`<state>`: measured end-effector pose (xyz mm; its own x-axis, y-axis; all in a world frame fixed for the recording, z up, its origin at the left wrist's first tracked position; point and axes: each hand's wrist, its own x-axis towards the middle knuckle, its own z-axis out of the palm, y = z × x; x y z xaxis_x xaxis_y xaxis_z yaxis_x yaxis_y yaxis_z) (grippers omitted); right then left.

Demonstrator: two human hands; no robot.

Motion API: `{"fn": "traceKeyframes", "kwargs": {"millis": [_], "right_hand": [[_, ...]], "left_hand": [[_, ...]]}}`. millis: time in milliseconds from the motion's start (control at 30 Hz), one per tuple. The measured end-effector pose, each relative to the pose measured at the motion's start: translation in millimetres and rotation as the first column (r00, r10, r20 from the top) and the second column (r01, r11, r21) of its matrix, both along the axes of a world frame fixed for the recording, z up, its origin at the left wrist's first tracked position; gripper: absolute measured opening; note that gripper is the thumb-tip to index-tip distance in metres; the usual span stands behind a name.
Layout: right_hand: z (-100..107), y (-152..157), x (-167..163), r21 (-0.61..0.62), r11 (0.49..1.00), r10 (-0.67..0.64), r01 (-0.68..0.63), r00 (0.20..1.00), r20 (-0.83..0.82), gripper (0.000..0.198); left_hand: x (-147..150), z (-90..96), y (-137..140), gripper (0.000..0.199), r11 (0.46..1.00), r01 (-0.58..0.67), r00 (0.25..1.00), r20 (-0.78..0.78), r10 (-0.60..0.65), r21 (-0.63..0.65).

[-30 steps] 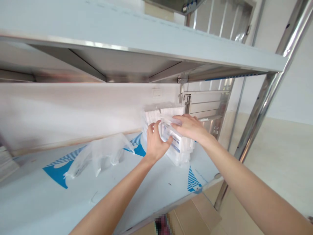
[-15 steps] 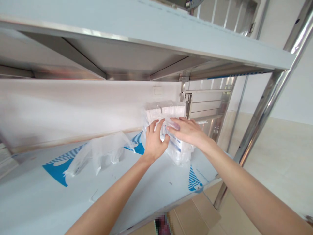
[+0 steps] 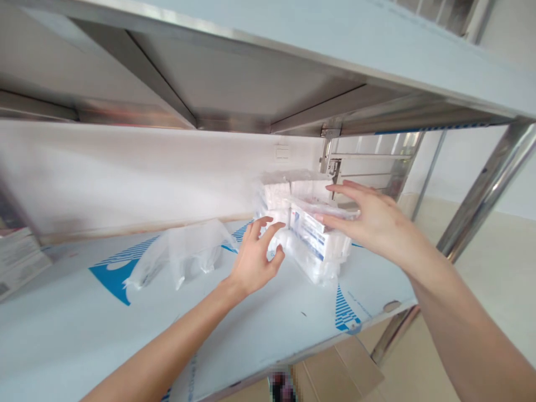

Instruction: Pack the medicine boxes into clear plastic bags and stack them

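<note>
White packs [image 3: 310, 234] with blue print, which look like tissue packs, are stacked under clear plastic wrap at the shelf's far right. My right hand [image 3: 371, 215] is at the stack's right side, with thumb and fingers spread around its loose plastic. Whether the fingertips touch the packs, I cannot tell. In front of the stack's left side hovers my left hand [image 3: 255, 262], fingers apart and curved, holding nothing. A crumpled clear plastic bag [image 3: 188, 251] lies on the shelf [image 3: 259, 324] to the left.
An upper metal shelf [image 3: 251, 84] hangs low over the hands. A shiny post [image 3: 481, 190] stands at the right. White boxes [image 3: 20, 262] sit at the far left, and flattened cardboard [image 3: 335, 368] lies below the shelf's front edge.
My right hand has moved right from the top of the stack to its right side. My left hand has drawn slightly down and left, away from the packs. The view has shifted.
</note>
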<state>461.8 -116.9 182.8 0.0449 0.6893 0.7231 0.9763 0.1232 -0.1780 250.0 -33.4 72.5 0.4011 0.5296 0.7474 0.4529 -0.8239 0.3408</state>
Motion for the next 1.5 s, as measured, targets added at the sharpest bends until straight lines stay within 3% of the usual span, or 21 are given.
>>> {"fn": "traceKeyframes", "kwargs": {"millis": [133, 200, 267, 400, 433, 500, 533, 633, 733, 833, 967, 1067, 1167, 1267, 1333, 1500], "right_hand": [[-3, 0, -47, 0.215, 0.967, 0.134, -0.135, 0.991, 0.02, 0.022], [-11, 11, -76, 0.202, 0.942, 0.278, -0.269, 0.96, -0.016, 0.014], [-25, 30, -105, 0.067, 0.899, 0.438, -0.434, 0.894, -0.088, 0.013], [-69, 87, -149, -0.273, 0.669, 0.642, -0.691, 0.723, -0.256, 0.016], [-82, 102, -157, -0.313, 0.657, 0.63, -0.686, 0.728, -0.27, 0.017], [-107, 128, -167, -0.404, 0.687, 0.579, -0.604, 0.791, -0.197, 0.02], [-119, 138, -170, -0.43, 0.734, 0.524, -0.526, 0.841, -0.134, 0.023], [-147, 161, -171, -0.411, 0.822, 0.384, -0.394, 0.917, -0.111, 0.031], [-165, 174, -166, -0.39, 0.863, 0.28, -0.321, 0.947, -0.158, 0.035], [-172, 179, -163, -0.338, 0.886, 0.255, -0.319, 0.942, -0.221, 0.028], [-169, 178, -166, -0.246, 0.888, 0.308, -0.39, 0.899, -0.312, 0.016], [-165, 171, -170, -0.139, 0.845, 0.438, -0.517, 0.817, -0.375, 0.02], [-161, 160, -173, 0.0, 0.762, 0.629, -0.647, 0.741, -0.235, 0.027], [-158, 147, -177, 0.029, 0.718, 0.696, -0.696, 0.717, -0.037, 0.035], [-157, 141, -180, 0.023, 0.723, 0.691, -0.691, 0.723, 0.005, 0.033], [-162, 133, -184, -0.025, 0.797, 0.599, -0.603, 0.786, 0.149, 0.021]], "left_hand": [[-65, -4.9, 4, 0.028, 0.995, -0.012, 0.992, -0.122, 0.0, -0.099], [-102, -7.5, 11, 0.023, 0.982, -0.077, 0.989, -0.141, 0.053, -0.171], [-140, -11.0, 19, 0.021, 0.957, -0.192, 0.973, -0.168, 0.158, -0.217], [-203, -22.8, 35, 0.023, 0.898, -0.371, 0.915, -0.258, 0.309, -0.237], [-214, -26.6, 38, 0.024, 0.892, -0.381, 0.909, -0.273, 0.314, -0.242], [-229, -34.3, 41, 0.027, 0.901, -0.355, 0.913, -0.297, 0.278, -0.248], [-233, -37.9, 41, 0.03, 0.915, -0.324, 0.916, -0.32, 0.241, -0.24], [-235, -47.4, 39, 0.04, 0.954, -0.232, 0.897, -0.421, 0.134, -0.189], [-231, -54.6, 38, 0.04, 0.964, -0.218, 0.869, -0.48, 0.12, -0.154], [-228, -59.7, 42, 0.027, 0.953, -0.248, 0.875, -0.464, 0.141, -0.177], [-231, -63.7, 47, 0.029, 0.922, -0.318, 0.897, -0.384, 0.218, -0.221], [-232, -64.4, 46, 0.035, 0.943, -0.298, 0.906, -0.357, 0.23, -0.15], [-230, -64.8, 42, 0.036, 0.947, -0.297, 0.892, -0.389, 0.23, -0.12], [-229, -66.2, 41, 0.04, 0.929, -0.317, 0.886, -0.41, 0.218, -0.191], [-229, -66.6, 42, 0.043, 0.923, -0.339, 0.887, -0.39, 0.248, -0.184], [-234, -61.8, 42, 0.028, 0.942, -0.336, 0.919, -0.213, 0.331, 0.013]]}}
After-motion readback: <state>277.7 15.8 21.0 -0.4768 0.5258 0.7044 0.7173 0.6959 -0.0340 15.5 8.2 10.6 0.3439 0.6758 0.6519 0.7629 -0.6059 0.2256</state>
